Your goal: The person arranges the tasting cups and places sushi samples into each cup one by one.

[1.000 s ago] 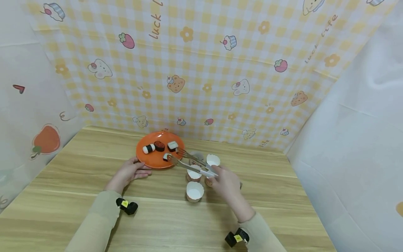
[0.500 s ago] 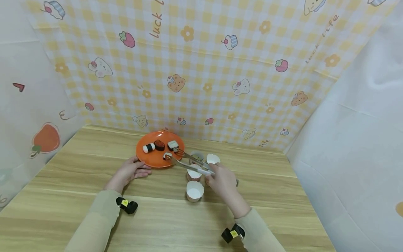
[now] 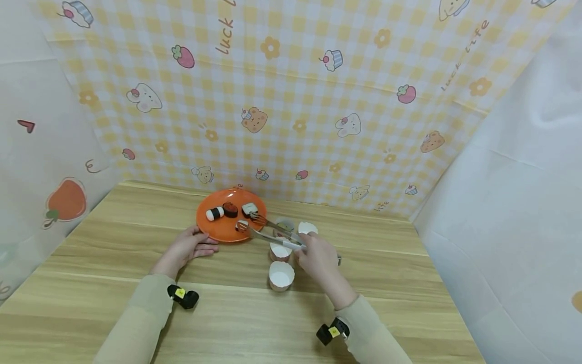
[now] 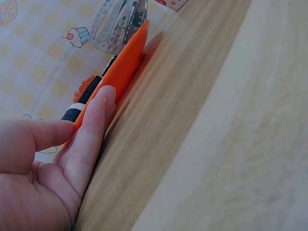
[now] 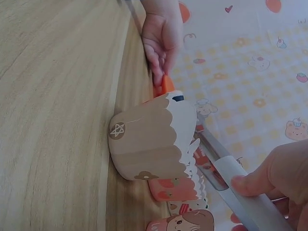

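My left hand (image 3: 193, 245) holds the near left rim of an orange plate (image 3: 223, 233), thumb above and fingers below, as the left wrist view shows. Several sushi pieces lie on it: a white one with a black band (image 3: 215, 214), a red-topped one (image 3: 230, 210), a pale-topped one (image 3: 249, 209) and a smaller one (image 3: 241, 226). Food tongs (image 3: 273, 237) with slotted metal heads are gripped in my right hand (image 3: 318, 258). Their spread tips reach over the plate's right side, one overlapping the smaller piece, the other beside the pale-topped piece.
Several paper baking cups stand right of the plate, under and beside the tongs: a near one (image 3: 281, 276), one behind it (image 3: 279, 253) and a far right one (image 3: 307, 228). A greyish round cup (image 3: 285, 225) is behind the tongs. A patterned cloth (image 3: 295, 126) backs the wooden table (image 3: 227, 323).
My right hand has moved slightly left and away from me with the tongs, whose tips draw a little closer together. The left hand and plate stay put.
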### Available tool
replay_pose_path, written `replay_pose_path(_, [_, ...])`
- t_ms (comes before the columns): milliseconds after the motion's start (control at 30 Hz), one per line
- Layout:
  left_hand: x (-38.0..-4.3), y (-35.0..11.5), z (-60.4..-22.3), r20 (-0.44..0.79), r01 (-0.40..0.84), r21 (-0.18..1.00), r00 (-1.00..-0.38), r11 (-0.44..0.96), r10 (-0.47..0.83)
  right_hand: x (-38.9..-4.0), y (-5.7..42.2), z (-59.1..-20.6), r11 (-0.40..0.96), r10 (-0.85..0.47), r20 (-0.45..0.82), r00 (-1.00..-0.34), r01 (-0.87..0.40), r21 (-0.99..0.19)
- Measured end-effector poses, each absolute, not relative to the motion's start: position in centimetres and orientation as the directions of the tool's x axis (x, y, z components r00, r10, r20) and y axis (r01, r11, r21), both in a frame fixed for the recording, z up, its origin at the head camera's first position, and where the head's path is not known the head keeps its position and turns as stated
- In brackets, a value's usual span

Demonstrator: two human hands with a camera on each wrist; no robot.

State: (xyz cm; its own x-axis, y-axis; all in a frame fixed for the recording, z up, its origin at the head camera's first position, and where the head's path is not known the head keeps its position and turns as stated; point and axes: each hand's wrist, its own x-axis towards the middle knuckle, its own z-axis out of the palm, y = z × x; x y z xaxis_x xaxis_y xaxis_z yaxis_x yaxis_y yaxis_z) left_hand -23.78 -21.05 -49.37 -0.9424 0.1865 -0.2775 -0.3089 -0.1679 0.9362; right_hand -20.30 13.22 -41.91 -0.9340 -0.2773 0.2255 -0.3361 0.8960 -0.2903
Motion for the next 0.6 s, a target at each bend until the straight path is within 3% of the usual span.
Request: replay_pose_path(600, [-23.79, -21.10, -49.46, -0.285, -0.313, 0.934, -0.944, -0.173, 0.169, -20.52, 12.63, -41.84, 0.896, -0.294, 0.237, -0.926, -0.353, -0.270])
